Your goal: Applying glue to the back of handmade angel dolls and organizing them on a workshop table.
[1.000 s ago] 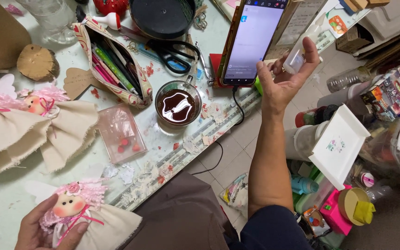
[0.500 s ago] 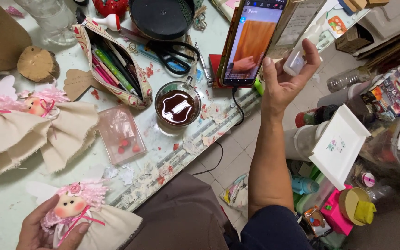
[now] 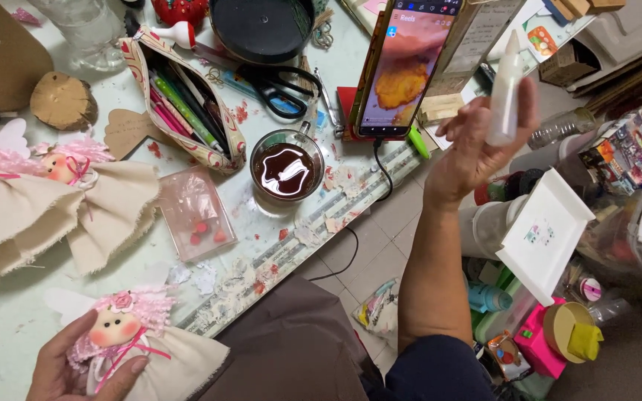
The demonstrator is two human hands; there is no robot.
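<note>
Phone screen [image 3: 404,70] propped upright at table's far edge, showing orange-brown food; colourful box [image 3: 628,145] at right; clear packet [image 3: 195,212] with red bits on table

Home craft corner. Shown by cloth angel dolls [image 3: 46,204], scissors [image 3: 276,89] and an open pencil pouch [image 3: 187,96] crowding the worn counter [image 3: 9,319]. Boxes and tubs [image 3: 559,327] heaped on the tiled floor [image 3: 373,252] alongside.

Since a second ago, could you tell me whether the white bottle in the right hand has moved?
Yes. The white bottle in the right hand has tipped more upright and sits slightly further right of the propped phone.
</note>
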